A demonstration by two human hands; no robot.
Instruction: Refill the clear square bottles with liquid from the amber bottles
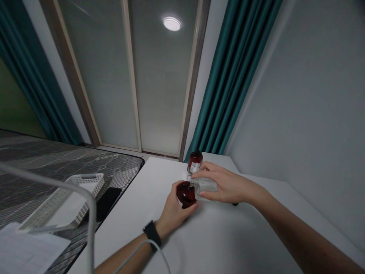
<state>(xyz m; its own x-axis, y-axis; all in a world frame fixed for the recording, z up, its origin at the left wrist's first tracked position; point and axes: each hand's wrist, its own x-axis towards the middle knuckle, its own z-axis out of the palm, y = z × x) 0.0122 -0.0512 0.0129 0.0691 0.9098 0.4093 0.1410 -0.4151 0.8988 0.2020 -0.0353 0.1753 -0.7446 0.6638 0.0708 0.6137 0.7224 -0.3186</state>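
Observation:
My left hand (pixel 174 213), with a dark watch on its wrist, wraps round a brown bottle (pixel 186 195) on the white table. In my right hand (pixel 228 184) is a clear bottle (pixel 206 185), tipped onto its side. Its narrow mouth points left and meets the top of the brown bottle; whether liquid flows between them is too small to tell. Just behind stands a second brown bottle (pixel 195 160) with a pale label, partly covered by my right fingers. A small black thing (pixel 235 204) shows beneath my right hand, mostly hidden.
A white perforated basket (pixel 98 186), a black flat object (pixel 108 201) and papers (pixel 31 249) lie on the grey patterned surface at left. A pale cable (pixel 91 220) loops across the near left. The white table (pixel 222 243) runs toward the right wall; teal curtains (pixel 225 95) hang behind.

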